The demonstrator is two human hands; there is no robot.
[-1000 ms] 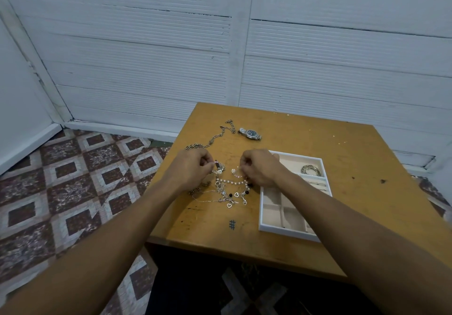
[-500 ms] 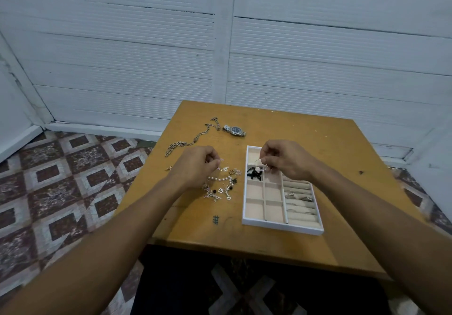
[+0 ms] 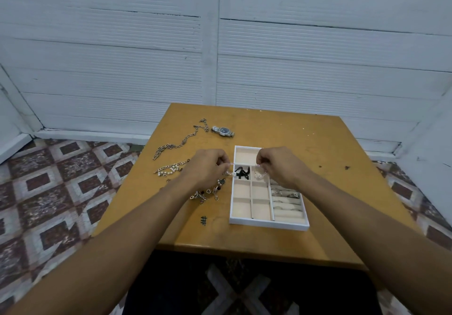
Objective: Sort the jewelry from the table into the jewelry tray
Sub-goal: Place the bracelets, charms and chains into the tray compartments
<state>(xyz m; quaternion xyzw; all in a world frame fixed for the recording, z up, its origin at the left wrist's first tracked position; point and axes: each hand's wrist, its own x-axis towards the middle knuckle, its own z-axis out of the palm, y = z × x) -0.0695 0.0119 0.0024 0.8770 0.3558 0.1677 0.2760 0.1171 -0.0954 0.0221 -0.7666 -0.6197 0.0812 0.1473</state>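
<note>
Both forearms reach in from the near corners and meet over the far half of the jewelry tray (image 3: 269,224), wrists level, backs of the hands up. The left hand (image 3: 210,165) sits at the tray's left edge, its fingers (image 3: 223,164) curled tight with the tips pinching one end of a pale beaded strand (image 3: 259,175). The right hand (image 3: 278,163) hovers over the tray's right column, its fingers (image 3: 261,163) closed in the same way on the other end. The strand hangs slack between them, above the second row of compartments, with a small loop drooping under the right fingertips. Just below it a black piece (image 3: 242,171) lies in the left compartment of that row. Several rings (image 3: 286,193) sit in the padded rolls on the tray's right side. On the table (image 3: 318,143), left of the tray, lie a charm bracelet (image 3: 208,193) partly under the left wrist, a pearl bracelet (image 3: 171,169), a long silver chain (image 3: 181,141) and, farther back, a wristwatch (image 3: 223,131).
</note>
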